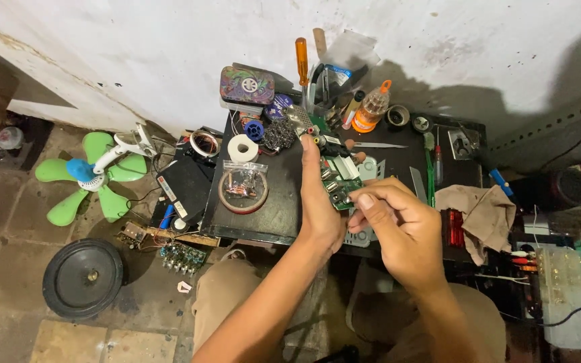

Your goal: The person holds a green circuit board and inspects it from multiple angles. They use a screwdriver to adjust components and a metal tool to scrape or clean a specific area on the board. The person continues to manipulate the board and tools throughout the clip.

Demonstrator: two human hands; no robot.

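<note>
My left hand (319, 202) holds a green circuit board (334, 169) up over a small black worktable (270, 208); the fingers run along the board's left edge. Silver connectors and a metal bracket sit on the board's far end. At the board's near right corner my right hand (391, 218) pinches with thumb and forefinger. Whether it holds a small part there is hidden by the fingers. Both forearms reach out from above my knees in tan trousers.
The table carries a roll of white tape (242, 148), a bagged ring of parts (243, 185), a patterned tin (247, 84), an orange-handled screwdriver (301, 59), a capped bottle (371, 107) and a tan cloth (482, 212). A green fan (92, 175) and a black disc (83, 277) lie on the floor at left.
</note>
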